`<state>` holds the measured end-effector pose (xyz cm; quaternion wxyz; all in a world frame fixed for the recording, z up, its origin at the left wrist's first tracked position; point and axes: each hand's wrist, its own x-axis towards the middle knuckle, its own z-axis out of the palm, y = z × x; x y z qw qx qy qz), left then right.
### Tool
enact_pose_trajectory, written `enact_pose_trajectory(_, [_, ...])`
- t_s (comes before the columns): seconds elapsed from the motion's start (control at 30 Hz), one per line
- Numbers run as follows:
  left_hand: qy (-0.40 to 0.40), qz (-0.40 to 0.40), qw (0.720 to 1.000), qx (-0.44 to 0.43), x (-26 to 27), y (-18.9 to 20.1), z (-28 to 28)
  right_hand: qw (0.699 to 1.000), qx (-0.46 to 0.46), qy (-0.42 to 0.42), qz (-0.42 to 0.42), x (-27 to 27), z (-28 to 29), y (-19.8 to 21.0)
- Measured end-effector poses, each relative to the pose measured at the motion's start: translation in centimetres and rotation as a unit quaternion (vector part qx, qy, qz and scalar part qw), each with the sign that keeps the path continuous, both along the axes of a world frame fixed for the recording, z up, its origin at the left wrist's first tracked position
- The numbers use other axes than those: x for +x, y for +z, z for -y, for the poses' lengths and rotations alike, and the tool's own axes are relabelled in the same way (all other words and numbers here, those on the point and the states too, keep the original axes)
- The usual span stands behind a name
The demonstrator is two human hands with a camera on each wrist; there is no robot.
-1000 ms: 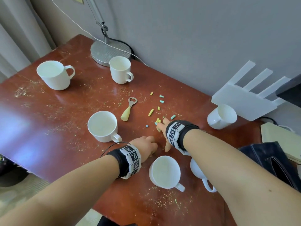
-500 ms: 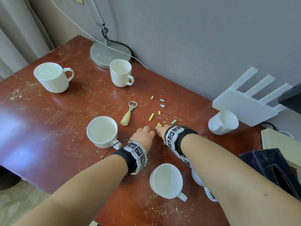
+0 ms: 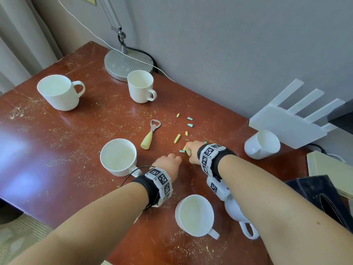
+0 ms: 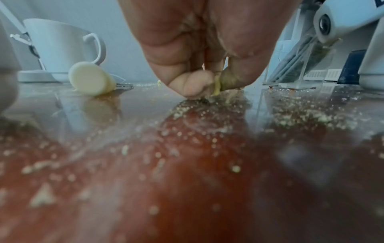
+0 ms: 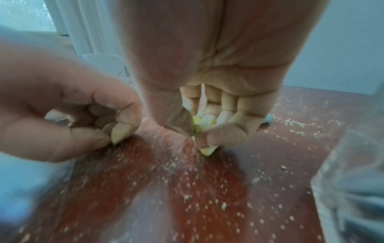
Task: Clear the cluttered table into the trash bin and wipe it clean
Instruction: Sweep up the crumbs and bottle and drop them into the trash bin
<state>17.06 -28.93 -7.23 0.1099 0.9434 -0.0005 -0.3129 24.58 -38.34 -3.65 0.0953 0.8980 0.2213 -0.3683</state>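
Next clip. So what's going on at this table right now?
A person is picking small yellow and blue bits off a crumb-dusted red table. The right hand pinches a yellow piece at the tabletop; the left hand, just beside it, pinches another yellow piece. Several loose pieces, a bottle opener and white mugs are on the table. No bin is in view.

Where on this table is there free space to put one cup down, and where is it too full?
Free: the left part of the table, between the far-left mug and the near edge, though crumb-dusted. Crowded: the middle, where both hands work among chalk bits, bottle opener and mugs.
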Motion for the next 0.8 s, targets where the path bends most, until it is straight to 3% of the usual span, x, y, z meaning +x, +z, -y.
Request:
enact_pose_trajectory(0.07, [0.008, -0.012, 1.0, -0.014, 0.3, 0.4, -0.1, 0.999, 0.028, -0.031, 0.005, 0.6, 0.5, 0.7])
enact_pose_trajectory(0.13, [0.024, -0.018, 0.999, -0.032, 0.5, 0.7, -0.1, 0.988, 0.097, -0.116, 0.003, 1.4, 1.4, 1.0])
enact_pose_trajectory(0.23, [0.057, 0.014, 0.996, -0.065, 0.4, 0.5, 0.0, 0.937, 0.212, -0.276, -0.018, 2.7, 2.5, 1.4])
enact_pose_trajectory(0.3, [0.068, 0.037, 0.994, -0.073, 0.2, 0.5, 0.0, 0.861, 0.292, -0.411, -0.07, 3.6, 2.7, 1.6])
enact_pose_trajectory(0.37, [0.076, 0.033, 0.994, -0.078, 0.4, 0.6, 0.0, 0.755, 0.365, -0.531, -0.122, 4.4, 3.2, 1.5])
enact_pose_trajectory(0.4, [0.083, 0.032, 0.993, -0.082, 0.6, 0.7, 0.1, 0.719, 0.386, -0.563, -0.133, 4.7, 3.5, 1.3])
enact_pose_trajectory(0.43, [0.095, 0.032, 0.991, -0.086, 0.8, 0.7, 0.1, 0.702, 0.393, -0.578, -0.136, 4.9, 3.8, 1.1])
enact_pose_trajectory(0.5, [0.13, 0.021, 0.988, -0.086, 1.4, 0.9, 0.3, 0.716, 0.379, -0.571, -0.132, 5.1, 4.2, 1.2])
enact_pose_trajectory(0.53, [0.138, 0.02, 0.987, -0.081, 1.6, 0.9, 0.4, 0.742, 0.356, -0.555, -0.121, 5.3, 4.1, 1.2])
enact_pose_trajectory(0.63, [0.141, 0.027, 0.988, -0.046, 2.3, 1.1, 0.9, 0.905, 0.202, -0.374, -0.028, 5.4, 3.7, 1.0])
enact_pose_trajectory(0.67, [0.136, 0.033, 0.99, -0.033, 2.6, 1.1, 1.1, 0.945, 0.136, -0.298, 0.001, 5.4, 3.6, 0.8])
enact_pose_trajectory(0.7, [0.13, 0.036, 0.991, -0.022, 3.0, 1.2, 1.4, 0.963, 0.095, -0.25, 0.017, 5.5, 3.4, 0.7])
enact_pose_trajectory(0.8, [0.11, 0.018, 0.994, 0.005, 4.2, 1.2, 2.4, 0.982, 0.013, -0.191, 0.003, 5.7, 3.3, 0.2])
